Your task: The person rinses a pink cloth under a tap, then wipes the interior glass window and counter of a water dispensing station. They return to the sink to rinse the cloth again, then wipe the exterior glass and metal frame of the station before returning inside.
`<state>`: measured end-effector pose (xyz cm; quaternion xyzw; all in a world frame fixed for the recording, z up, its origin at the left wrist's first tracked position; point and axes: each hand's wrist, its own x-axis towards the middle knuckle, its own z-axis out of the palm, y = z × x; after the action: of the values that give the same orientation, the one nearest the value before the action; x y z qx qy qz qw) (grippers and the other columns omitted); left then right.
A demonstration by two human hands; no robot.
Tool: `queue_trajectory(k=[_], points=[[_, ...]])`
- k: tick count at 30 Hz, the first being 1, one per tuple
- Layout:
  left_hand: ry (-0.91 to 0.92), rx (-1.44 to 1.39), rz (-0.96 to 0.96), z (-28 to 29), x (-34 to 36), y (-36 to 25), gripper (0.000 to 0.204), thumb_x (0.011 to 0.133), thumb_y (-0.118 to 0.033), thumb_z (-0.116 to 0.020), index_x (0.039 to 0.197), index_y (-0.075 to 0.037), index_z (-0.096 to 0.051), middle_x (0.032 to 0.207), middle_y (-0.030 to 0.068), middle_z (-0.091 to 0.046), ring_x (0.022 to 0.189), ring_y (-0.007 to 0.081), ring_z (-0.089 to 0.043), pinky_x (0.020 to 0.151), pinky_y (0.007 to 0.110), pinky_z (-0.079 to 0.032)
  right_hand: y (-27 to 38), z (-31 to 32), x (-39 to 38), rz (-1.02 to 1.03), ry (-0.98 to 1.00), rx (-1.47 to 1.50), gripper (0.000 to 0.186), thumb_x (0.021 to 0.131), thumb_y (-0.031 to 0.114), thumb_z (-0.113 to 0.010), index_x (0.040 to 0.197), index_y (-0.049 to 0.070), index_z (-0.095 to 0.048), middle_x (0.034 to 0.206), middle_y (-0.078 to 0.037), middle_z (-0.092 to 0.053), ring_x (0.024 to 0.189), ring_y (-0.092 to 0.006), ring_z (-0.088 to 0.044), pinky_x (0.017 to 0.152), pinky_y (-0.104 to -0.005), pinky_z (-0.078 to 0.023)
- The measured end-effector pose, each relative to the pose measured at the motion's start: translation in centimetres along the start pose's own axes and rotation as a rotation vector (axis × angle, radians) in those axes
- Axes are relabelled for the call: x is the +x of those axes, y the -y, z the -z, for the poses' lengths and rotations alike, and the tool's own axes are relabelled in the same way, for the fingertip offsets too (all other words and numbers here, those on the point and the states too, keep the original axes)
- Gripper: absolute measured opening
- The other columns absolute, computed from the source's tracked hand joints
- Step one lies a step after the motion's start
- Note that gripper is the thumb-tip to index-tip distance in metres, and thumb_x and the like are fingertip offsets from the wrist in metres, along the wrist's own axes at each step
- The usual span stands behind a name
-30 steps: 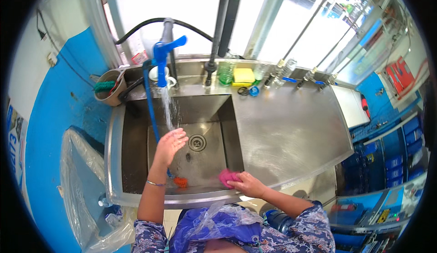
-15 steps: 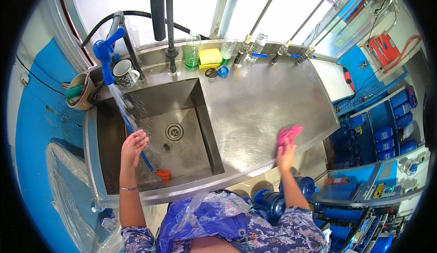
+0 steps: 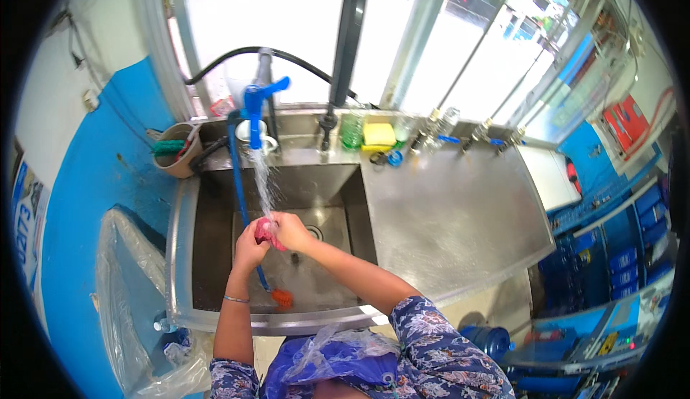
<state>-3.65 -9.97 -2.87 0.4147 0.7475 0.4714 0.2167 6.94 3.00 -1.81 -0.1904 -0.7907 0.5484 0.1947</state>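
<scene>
Left hand (image 3: pixel 249 247), right hand (image 3: pixel 290 232): I grasped the pink cloth (image 3: pixel 267 233) with both.
Pink cloth: bunched over the sink (image 3: pixel 213 273), under the stream (image 3: pixel 263 187).
Tap (image 3: pixel 254 104): not yet shut; wetting appeared under way.
Orange brush head (image 3: pixel 282 298): lay in the sink.
Blue rod (image 3: pixel 238 180): crossed behind my left hand.

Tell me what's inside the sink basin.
An orange brush and the drain, partly covered by the right hand. It and the left hand hold a pink cloth under running water; some basin floor beneath is hidden.
</scene>
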Motion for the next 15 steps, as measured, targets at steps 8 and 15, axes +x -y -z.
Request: queue_trajectory(k=[8, 15], points=[[-0.2, 0.236, -0.253, 5.5, 0.0, -4.4, 0.04, 0.075, -0.014, -0.077, 0.108, -0.003, -0.057, 0.1, 0.0152, -0.061, 0.091, 0.0327, -0.063, 0.082, 0.039, -0.05, 2.9, 0.6, 3.0, -0.165, 0.025, 0.513, 0.015, 0.095, 0.015, -0.06, 0.102, 0.003, -0.065, 0.095, -0.007, -0.067, 0.088, -0.0215, -0.065, 0.081, -0.0363, -0.051], [0.202, -0.232, -0.084, 5.7, 2.3, -6.5, 0.026, 0.082, -0.007, -0.07, 0.105, -0.001, -0.059, 0.09, 0.0115, -0.064, 0.082, 0.0241, -0.063, 0.077, 0.035, -0.05, 1.4, 4.4, 2.9, -0.48, 0.049, 1.358, 0.029, 0.102, 0.024, -0.041, 0.112, 0.004, -0.059, 0.106, -0.013, -0.068, 0.098, -0.0295, -0.066, 0.096, -0.0473, -0.05]])
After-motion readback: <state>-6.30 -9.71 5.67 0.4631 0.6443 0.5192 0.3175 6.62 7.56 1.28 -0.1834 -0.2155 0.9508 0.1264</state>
